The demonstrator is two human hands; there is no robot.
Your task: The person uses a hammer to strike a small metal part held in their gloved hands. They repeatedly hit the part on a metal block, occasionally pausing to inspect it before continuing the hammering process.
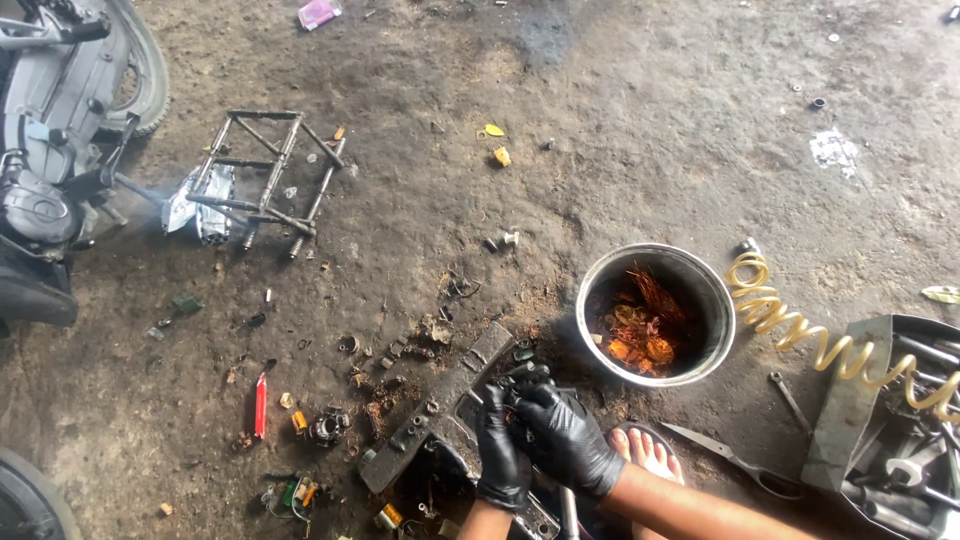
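- Our left hand [500, 450] and right hand [565, 440], both in black gloves, sit together on a small dark part [520, 385] at the near end of the greasy metal bar [440, 415] on the floor. The fingers look curled and pinching that part, though the gloves hide exactly how tight the grip is.
- Doing this bit well, we reckon: keep one hand steadying the bar while the other works the part, and go slow so nothing small drops into the dirt.
- Just beside the bar lie loose nuts and bits [400, 355], so we should keep removed pieces together.
- A metal pot [700, 290] with rusty orange scraps stands near on the right.
- Further out: a yellow coiled hose [790, 325], a tool tray [850, 410], a red-handled tool [261, 405], and a tube frame [270, 170] by the scooter [50, 150].
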